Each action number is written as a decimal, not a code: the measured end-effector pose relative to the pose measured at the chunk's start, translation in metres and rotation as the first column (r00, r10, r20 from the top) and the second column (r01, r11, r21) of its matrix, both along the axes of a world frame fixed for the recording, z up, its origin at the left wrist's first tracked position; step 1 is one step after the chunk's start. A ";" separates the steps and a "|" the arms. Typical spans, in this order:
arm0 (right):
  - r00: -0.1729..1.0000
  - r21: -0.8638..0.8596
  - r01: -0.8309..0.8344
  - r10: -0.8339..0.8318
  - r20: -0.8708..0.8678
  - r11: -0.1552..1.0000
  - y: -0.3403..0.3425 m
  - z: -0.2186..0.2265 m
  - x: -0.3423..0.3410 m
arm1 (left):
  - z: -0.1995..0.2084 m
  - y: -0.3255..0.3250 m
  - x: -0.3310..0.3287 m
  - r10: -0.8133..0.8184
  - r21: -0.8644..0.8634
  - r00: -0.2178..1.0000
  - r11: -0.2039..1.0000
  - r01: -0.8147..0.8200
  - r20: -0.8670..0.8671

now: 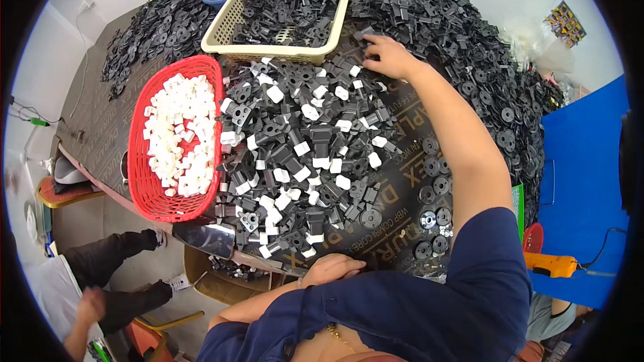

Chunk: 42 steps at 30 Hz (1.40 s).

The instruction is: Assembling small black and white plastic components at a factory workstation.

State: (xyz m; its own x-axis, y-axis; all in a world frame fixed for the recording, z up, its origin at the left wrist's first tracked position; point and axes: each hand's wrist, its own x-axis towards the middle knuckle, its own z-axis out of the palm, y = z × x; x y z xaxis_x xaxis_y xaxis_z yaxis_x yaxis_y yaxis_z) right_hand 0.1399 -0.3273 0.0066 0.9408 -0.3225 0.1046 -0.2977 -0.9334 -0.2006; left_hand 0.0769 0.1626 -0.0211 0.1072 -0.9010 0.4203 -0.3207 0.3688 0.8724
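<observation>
R hand (389, 58): thumb & index apart, tips at blk part (364, 32) near beige basket (282, 51). L hand (333, 268) at tabletop (94, 127) edge, can't tell if gripping. Tan printed lettering (391, 200) partly covered.

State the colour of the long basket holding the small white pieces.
The long, lattice-sided plastic basket is bright red, best seen in the head view.

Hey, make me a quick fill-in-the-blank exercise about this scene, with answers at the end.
1. The hand beside the beige crate is the person's ____ one.
2. The red basket stands to the ____ of the black-and-white parts.
3. The small pieces inside this basket are coloured ____.

Missing words: right; left; white.
</observation>
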 end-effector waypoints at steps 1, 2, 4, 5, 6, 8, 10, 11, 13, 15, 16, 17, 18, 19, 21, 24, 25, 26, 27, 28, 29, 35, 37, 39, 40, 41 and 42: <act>1.000 -0.002 0.002 -0.002 -0.001 1.000 0.002 0.001 -0.015 | 0.000 0.000 -0.001 0.014 -0.007 1.000 1.000 -0.014 0.006; 1.000 0.014 -0.025 0.026 -0.006 1.000 0.004 0.002 -0.031 | 0.000 -0.001 -0.001 0.013 -0.009 1.000 1.000 -0.013 0.005; 0.999 0.025 -0.042 0.042 -0.012 0.999 0.006 0.008 -0.068 | 0.000 -0.002 -0.002 0.007 -0.047 1.000 0.999 -0.007 0.007; 0.998 0.038 -0.052 0.053 -0.024 0.998 0.007 0.010 -0.084 | -0.001 0.000 -0.004 0.005 -0.050 1.000 0.999 -0.005 0.007; 0.998 0.047 -0.054 0.056 -0.036 0.997 0.010 0.015 -0.099 | -0.003 0.000 -0.005 0.014 -0.059 1.000 0.998 -0.013 0.013; 0.997 0.118 0.013 -0.003 -0.083 0.993 0.024 0.032 -0.111 | -0.004 0.001 -0.006 0.037 -0.067 0.999 0.997 -0.035 0.025; 0.999 0.185 0.042 -0.041 -0.009 0.982 0.024 0.038 -0.120 | -0.004 0.000 -0.007 0.033 -0.076 0.999 0.997 -0.031 0.024; 0.999 0.183 0.042 -0.042 -0.007 0.982 0.021 0.039 -0.114 | -0.003 0.000 -0.007 0.032 -0.078 0.999 0.996 -0.030 0.026; 0.986 0.164 0.092 -0.113 0.126 0.982 0.024 0.041 -0.087 | -0.001 0.000 -0.007 0.037 -0.079 0.997 0.996 -0.032 0.064; 0.984 0.107 0.024 -0.043 0.176 0.994 0.024 0.033 -0.049 | -0.002 0.000 -0.007 0.037 -0.076 0.997 0.997 -0.032 0.073; 0.983 0.107 -0.003 -0.016 0.182 0.994 0.023 0.027 -0.029 | -0.002 0.000 -0.007 0.037 -0.077 0.996 0.997 -0.031 0.082; 0.982 0.034 0.015 -0.021 0.189 0.999 0.024 0.023 -0.015 | -0.002 0.001 -0.007 0.033 -0.083 0.996 0.996 -0.026 0.085; 0.981 -0.029 0.029 -0.022 0.195 0.999 0.026 0.015 -0.001 | -0.002 0.001 -0.007 0.043 -0.075 0.995 0.997 -0.036 0.091; 0.980 -0.023 0.022 -0.017 0.198 0.999 0.035 0.019 0.012 | -0.002 0.002 -0.006 0.058 -0.066 0.994 0.997 -0.052 0.097; 0.980 -0.121 0.092 -0.111 -0.167 0.988 0.045 0.027 0.028 | -0.002 0.003 -0.006 0.065 -0.057 0.993 0.997 -0.060 0.094; 0.983 -0.020 0.007 -0.010 -0.186 1.000 0.013 0.011 0.039 | -0.005 0.004 -0.008 0.066 -0.051 0.995 0.997 -0.062 0.075; 0.970 0.057 -0.079 0.090 -0.226 0.995 0.006 0.012 0.040 | -0.006 0.004 -0.008 0.073 -0.047 0.996 0.996 -0.070 0.058; 0.975 0.101 -0.061 0.081 -0.206 0.993 -0.004 0.015 0.037 | -0.006 0.003 -0.006 0.071 -0.044 0.996 0.997 -0.068 0.058; 0.975 0.103 -0.061 0.081 -0.207 0.993 -0.011 0.016 0.031 | -0.006 0.001 -0.006 0.064 -0.038 0.997 0.997 -0.062 0.052; 0.978 0.076 -0.112 0.123 -0.171 0.991 -0.018 0.015 0.021 | -0.005 0.001 -0.006 0.054 -0.032 0.998 0.998 -0.053 0.045; 0.977 0.047 -0.160 0.165 -0.136 0.986 -0.026 0.016 0.011 | -0.005 0.002 -0.007 0.050 -0.030 0.998 0.998 -0.048 0.041; 0.928 -0.041 0.120 -0.127 -0.350 0.992 -0.005 0.033 -0.008 | -0.004 -0.001 -0.005 0.036 -0.003 0.999 0.999 -0.036 0.025; 0.998 0.010 -0.005 0.005 -0.070 1.000 0.007 0.024 0.002 | -0.005 -0.001 -0.006 0.046 -0.002 0.998 0.999 -0.045 0.044; 0.998 0.009 -0.052 0.052 -0.030 0.999 0.015 0.017 0.017 | -0.006 -0.001 -0.006 0.048 -0.005 0.998 0.999 -0.048 0.047; 0.991 0.129 -0.098 0.109 -0.080 0.987 0.017 0.015 0.025 | -0.006 -0.001 -0.006 0.052 -0.011 0.997 0.999 -0.051 0.051; 0.978 0.249 -0.136 0.170 -0.122 0.959 0.017 0.014 0.028 | -0.005 -0.002 -0.006 0.050 -0.009 0.997 0.999 -0.049 0.052; 0.980 0.300 -0.183 0.197 -0.018 0.936 0.022 0.014 0.030 | -0.004 -0.001 -0.007 0.061 -0.010 0.997 0.998 -0.061 0.049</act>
